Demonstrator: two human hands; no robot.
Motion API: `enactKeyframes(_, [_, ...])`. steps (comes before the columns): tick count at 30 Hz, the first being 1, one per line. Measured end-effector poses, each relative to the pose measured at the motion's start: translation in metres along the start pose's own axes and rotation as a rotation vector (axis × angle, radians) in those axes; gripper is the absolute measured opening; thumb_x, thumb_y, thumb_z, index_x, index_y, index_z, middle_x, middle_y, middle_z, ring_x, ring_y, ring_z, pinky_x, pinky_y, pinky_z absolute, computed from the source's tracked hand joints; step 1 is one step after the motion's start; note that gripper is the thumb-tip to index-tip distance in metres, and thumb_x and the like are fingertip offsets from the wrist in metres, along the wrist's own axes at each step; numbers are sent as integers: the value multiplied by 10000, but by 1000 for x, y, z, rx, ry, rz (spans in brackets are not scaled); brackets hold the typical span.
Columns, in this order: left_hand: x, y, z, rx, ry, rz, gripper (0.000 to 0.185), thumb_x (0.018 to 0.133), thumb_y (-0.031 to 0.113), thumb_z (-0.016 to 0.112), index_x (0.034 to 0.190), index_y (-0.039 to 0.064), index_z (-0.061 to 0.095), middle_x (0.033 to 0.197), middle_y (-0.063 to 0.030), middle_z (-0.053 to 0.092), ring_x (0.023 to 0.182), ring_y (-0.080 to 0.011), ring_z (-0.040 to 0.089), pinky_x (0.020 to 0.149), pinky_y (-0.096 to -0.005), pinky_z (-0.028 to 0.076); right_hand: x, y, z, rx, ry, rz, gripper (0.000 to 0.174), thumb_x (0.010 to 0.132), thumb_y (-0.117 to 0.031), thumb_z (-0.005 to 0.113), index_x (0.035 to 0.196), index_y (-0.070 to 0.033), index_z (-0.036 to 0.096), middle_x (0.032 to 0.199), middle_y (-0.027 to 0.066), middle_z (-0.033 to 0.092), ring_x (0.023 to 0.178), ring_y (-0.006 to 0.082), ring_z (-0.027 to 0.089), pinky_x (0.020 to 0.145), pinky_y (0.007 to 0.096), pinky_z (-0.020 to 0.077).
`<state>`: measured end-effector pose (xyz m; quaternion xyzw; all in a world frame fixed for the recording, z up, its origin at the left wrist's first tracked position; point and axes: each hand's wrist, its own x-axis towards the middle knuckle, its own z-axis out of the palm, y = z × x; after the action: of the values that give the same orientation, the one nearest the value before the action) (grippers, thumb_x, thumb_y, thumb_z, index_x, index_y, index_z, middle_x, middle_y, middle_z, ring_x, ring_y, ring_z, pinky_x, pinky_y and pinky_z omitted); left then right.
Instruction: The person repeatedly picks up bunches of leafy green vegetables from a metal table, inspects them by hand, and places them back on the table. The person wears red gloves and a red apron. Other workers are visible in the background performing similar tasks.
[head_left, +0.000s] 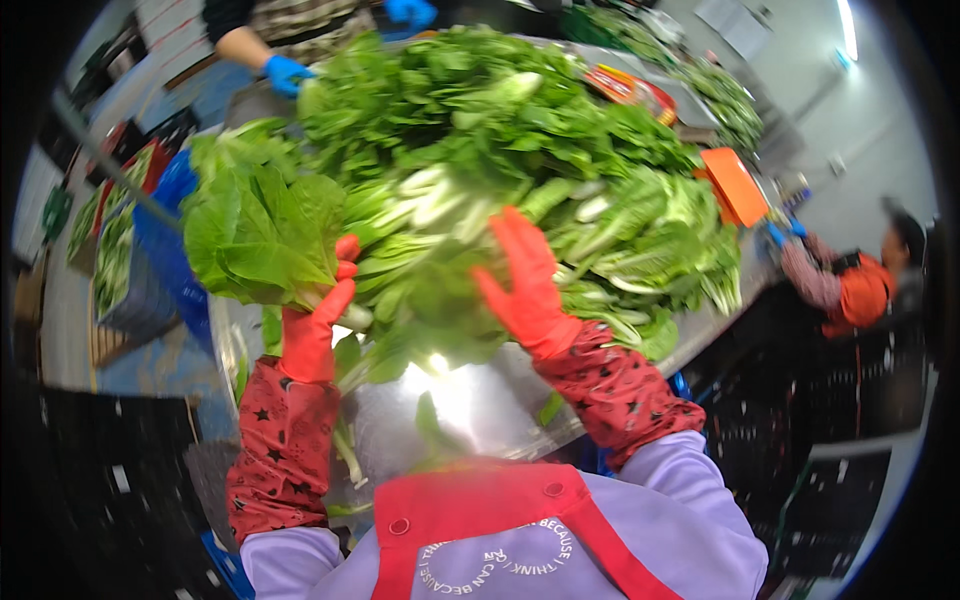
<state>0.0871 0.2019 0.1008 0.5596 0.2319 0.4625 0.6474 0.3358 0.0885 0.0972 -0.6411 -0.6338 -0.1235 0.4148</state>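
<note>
In an orange-red rubber glove, my left hand (319, 322) grips a leafy green head (262, 232) by its pale stem end, leaves pointing up and away. My right hand (521, 281), gloved alike, is spread over the heap of leafy greens (465, 135) with nothing in its grasp. White stems (442, 195) lie beneath and beyond its fingers. Part of the greens between my hands is blurred. The heap covers much of a shiny metal table (397, 431), with loose leaves and a stem near its front.
Across the table, a person's blue-gloved hand (286, 75) touches the heap. An orange plastic tray (735, 186) and a red-and-yellow package (630, 90) lie at the right. Crates of greens (124, 262) stand left. Another person (855, 277) is at far right, near black crates (810, 390).
</note>
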Motion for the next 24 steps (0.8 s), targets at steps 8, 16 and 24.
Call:
enactKeyframes(8, [72,-27,63,79,-185,-90,465,833,-46,594,1278,47,496,1288,-102,538,1031,-131,560,917,-263,436,-88,55,-59,-100,581,544,671,752,-53,721,1339,3,401,1320,160,462,1222,273,443,1048,378,330])
enactKeyframes(16, [91,-62,94,338,-293,-47,290,815,17,664,1098,33,606,1011,-15,640,908,-124,588,807,-275,452,-76,148,-101,490,745,848,781,766,-277,762,1334,70,353,1329,176,438,1194,256,435,1006,346,351])
enactKeyframes(24, [77,-67,94,464,-290,-165,292,786,16,671,1072,15,611,984,-46,649,901,-149,596,801,-303,470,-50,167,-120,579,928,1053,1025,708,-488,772,1380,83,249,1333,201,432,1196,260,441,1008,349,351])
